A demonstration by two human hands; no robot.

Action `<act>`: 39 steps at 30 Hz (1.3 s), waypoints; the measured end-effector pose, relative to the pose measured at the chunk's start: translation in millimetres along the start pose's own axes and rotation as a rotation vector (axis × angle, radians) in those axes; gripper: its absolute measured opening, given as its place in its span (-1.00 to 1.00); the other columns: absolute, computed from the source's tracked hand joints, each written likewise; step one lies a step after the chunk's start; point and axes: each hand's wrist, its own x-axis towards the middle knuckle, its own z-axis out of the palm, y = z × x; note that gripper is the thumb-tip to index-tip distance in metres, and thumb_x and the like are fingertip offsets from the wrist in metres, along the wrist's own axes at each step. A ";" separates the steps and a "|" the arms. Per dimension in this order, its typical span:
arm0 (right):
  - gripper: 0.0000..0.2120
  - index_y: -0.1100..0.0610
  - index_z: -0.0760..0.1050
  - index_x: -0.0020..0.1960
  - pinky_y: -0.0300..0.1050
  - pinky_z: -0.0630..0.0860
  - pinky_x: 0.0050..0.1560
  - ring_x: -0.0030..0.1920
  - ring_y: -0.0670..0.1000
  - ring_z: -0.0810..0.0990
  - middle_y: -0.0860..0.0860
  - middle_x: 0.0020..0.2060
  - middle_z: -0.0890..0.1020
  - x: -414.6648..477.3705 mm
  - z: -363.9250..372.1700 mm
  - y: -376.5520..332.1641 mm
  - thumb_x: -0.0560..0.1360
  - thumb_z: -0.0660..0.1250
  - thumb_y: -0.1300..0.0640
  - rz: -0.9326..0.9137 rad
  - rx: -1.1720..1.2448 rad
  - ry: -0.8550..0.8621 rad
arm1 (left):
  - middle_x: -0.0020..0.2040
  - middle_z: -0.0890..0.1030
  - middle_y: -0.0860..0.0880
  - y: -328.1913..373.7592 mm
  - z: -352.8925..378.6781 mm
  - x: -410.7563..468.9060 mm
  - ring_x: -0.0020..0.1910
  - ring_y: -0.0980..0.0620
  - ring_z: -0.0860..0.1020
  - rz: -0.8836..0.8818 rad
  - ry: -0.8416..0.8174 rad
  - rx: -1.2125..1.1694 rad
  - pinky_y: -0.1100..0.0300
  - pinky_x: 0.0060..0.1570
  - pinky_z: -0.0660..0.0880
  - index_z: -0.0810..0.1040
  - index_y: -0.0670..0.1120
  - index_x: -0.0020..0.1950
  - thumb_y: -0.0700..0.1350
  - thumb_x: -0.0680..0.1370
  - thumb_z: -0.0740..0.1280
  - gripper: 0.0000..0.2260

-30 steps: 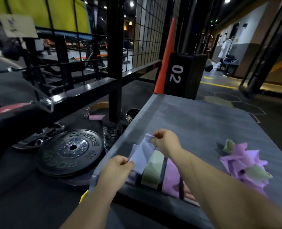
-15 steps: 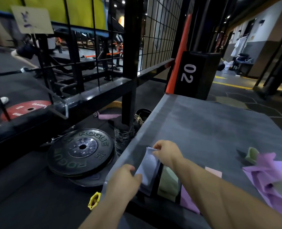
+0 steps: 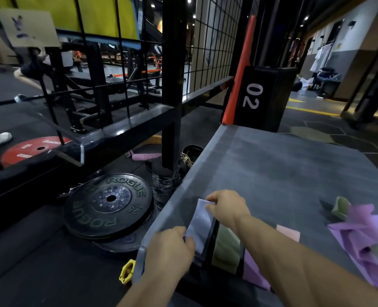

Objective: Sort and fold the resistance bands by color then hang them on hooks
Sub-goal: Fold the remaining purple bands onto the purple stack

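Head view: left hand [image 3: 170,247] pinches the near end of a folded pale blue band [image 3: 200,224], and right hand [image 3: 226,207] pinches its far end. The band lies flat at the near left corner of the grey platform [image 3: 283,173]. A green band [image 3: 225,247] lies just right of it, then a purple band [image 3: 253,271]. An unsorted pile [image 3: 365,235] sits far right. A black weight plate [image 3: 108,204] lies on the floor to the left.

Close wide head view, forward and downward
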 end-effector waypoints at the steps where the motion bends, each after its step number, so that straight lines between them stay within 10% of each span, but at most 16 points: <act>1: -0.74 -0.10 0.63 0.05 -0.06 0.46 0.14 0.07 0.05 0.56 -0.10 -0.02 0.67 0.4 0.0 1.1 0.44 0.25 0.10 -0.008 -0.009 0.011 | -0.12 0.59 -0.02 0.6 1.0 0.2 -0.12 -0.01 0.49 0.009 -0.008 -0.005 0.16 -0.24 0.32 0.49 -0.07 -0.07 0.04 0.57 0.14 -0.77; 7: -0.73 -0.11 0.57 0.17 -0.04 0.38 0.21 0.21 0.04 0.47 -0.08 0.13 0.60 -0.3 4.4 10.5 0.50 0.23 -0.02 -0.026 -0.110 -0.006 | -0.13 0.59 0.00 -1.3 6.9 1.5 -0.08 -0.04 0.53 0.056 -0.004 0.009 0.16 -0.15 0.44 0.39 -0.03 -0.16 0.04 0.55 0.14 -0.82; 12: -0.70 -0.12 0.52 0.24 -0.03 0.33 0.19 0.23 0.06 0.47 -0.06 0.18 0.57 -3.6 6.7 12.4 0.56 0.16 0.00 -0.076 -0.148 -0.009 | -0.02 0.61 0.00 -2.7 12.2 -1.0 0.03 -0.04 0.53 0.124 0.053 0.038 0.11 -0.03 0.46 0.39 0.12 0.27 0.02 0.55 0.12 -0.70; 23: -0.60 -0.16 0.29 0.42 0.00 0.33 0.25 0.25 0.06 0.48 -0.05 0.24 0.56 -7.6 4.8 14.3 0.61 0.05 0.08 -0.169 -0.253 -0.116 | 0.48 0.26 0.13 -2.5 14.2 -0.5 0.38 0.02 0.35 0.230 -0.097 0.021 0.03 0.28 0.35 0.15 0.13 0.50 0.23 0.50 0.24 -0.38; 39: -0.59 -0.14 0.31 0.41 0.01 0.32 0.20 0.25 0.05 0.48 -0.06 0.24 0.55 -3.0 6.6 13.3 0.61 0.05 0.14 -0.189 -0.321 -0.101 | 0.52 0.19 0.10 -9.1 27.2 4.1 0.44 0.08 0.27 0.282 -0.067 -0.060 0.17 0.28 0.37 0.30 0.03 0.47 0.09 0.44 0.33 -0.39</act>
